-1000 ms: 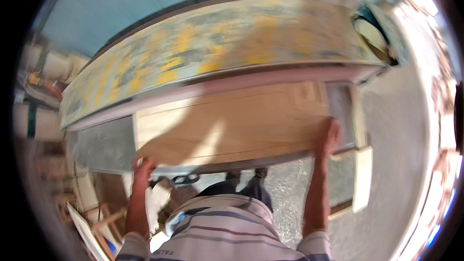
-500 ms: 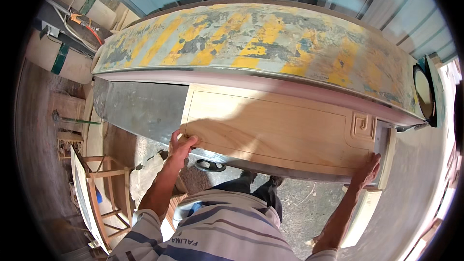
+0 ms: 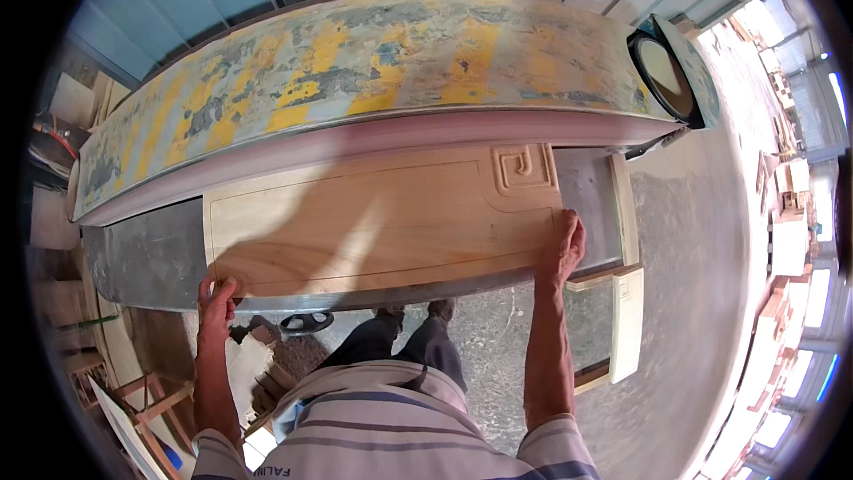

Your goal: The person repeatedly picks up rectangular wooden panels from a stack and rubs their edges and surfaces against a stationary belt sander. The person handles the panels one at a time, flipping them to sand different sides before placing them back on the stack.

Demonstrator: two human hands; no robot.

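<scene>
A pale wooden panel [image 3: 391, 222], with a thin line cut along its border and a spiral carved in its far right corner, lies flat on a grey metal table [image 3: 147, 253]. Its far edge lies along the pink belt [image 3: 373, 144] of a long sanding machine; whether they touch is hard to see. At the panel's near left corner, my left hand [image 3: 218, 298] is closed with the thumb on top, its other fingers partly hidden. My right hand [image 3: 562, 244] grips the right end near the front corner, fingers bent around the edge.
The machine's worn cover [image 3: 382, 62] has yellow stripes. A round black-rimmed part [image 3: 665, 78] sits at its right end. Beyond the table's right end stands a wooden frame with a pale carved board [image 3: 627, 324]. A wooden stool-like frame [image 3: 151, 404] is at lower left.
The panel has slid left along the belt with both hands on it, widening the bare table at its right end. My view has turned to the right.
</scene>
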